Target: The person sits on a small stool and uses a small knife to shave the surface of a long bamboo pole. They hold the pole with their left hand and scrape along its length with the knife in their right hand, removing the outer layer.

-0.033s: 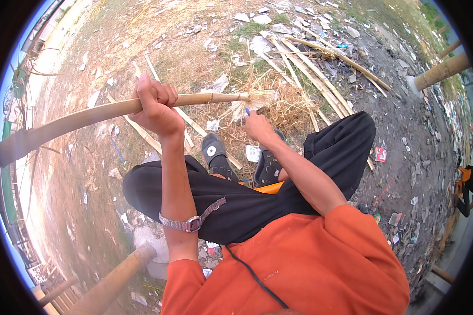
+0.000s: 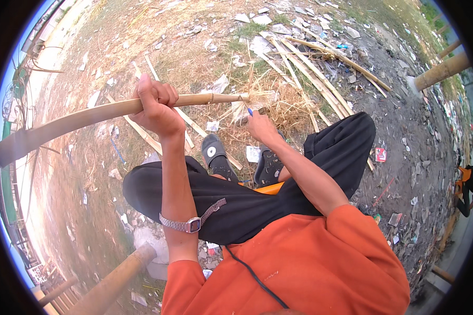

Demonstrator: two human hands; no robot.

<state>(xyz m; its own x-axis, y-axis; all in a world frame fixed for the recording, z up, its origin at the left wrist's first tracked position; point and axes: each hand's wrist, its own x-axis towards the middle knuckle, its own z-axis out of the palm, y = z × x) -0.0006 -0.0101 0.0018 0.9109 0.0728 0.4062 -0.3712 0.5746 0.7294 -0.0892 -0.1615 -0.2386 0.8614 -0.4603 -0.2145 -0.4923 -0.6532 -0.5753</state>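
A long split bamboo strip (image 2: pixel 84 116) reaches from the far left to just ahead of my feet, broad at its left end and narrow at its right. My left hand (image 2: pixel 158 107) is wrapped round it, thumb up. In my right hand (image 2: pixel 261 127), closed, is a small tool with a blue handle (image 2: pixel 250 112); its thin tip lies beside the strip's narrow right end. Whether tip and bamboo touch I cannot tell. Pale shavings (image 2: pixel 286 107) are heaped on the ground beyond that hand.
Several bamboo strips (image 2: pixel 312 73) lie at the far right of the shavings, others (image 2: pixel 194 123) under the held strip. Thick bamboo posts (image 2: pixel 441 72) stand at the right and the lower left (image 2: pixel 115 281). My shoes (image 2: pixel 214 149) are near the work; litter covers the ground.
My right hand has shifted slightly right with the blue-handled tool, whose thin tip now shows by the strip's end. My left hand and the bamboo strip stay put.
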